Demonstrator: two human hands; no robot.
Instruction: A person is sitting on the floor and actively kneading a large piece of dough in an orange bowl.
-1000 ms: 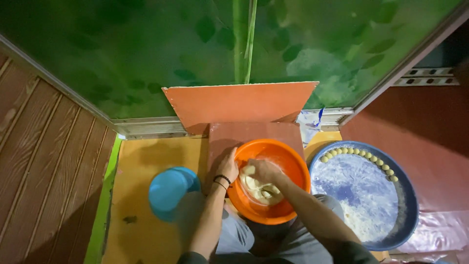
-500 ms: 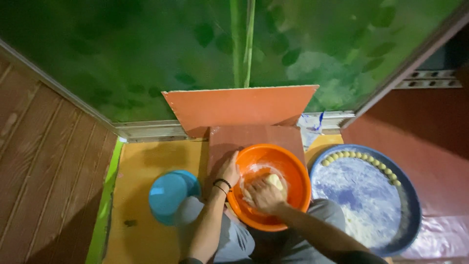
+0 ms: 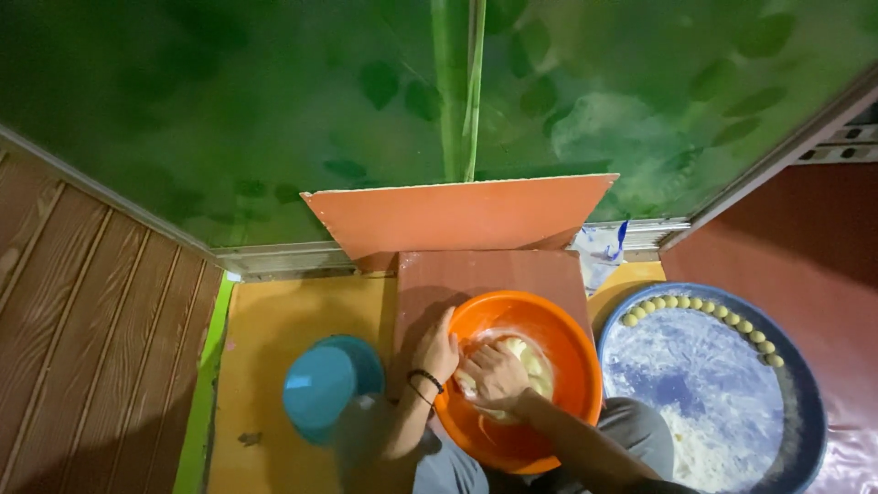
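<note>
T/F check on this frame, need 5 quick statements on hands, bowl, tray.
1. The right hand is inside the orange bowl, pressing pale dough. True.
2. The left hand rests on the blue tray. False: it grips the orange bowl's left rim.
3. Small dough balls line the far rim of the floured blue tray. True.
4. The teal cup sits to the right of the bowl. False: it is to the bowl's left, by the person's left arm.
5. The left wrist is bare. False: it wears a dark wristband.
</note>
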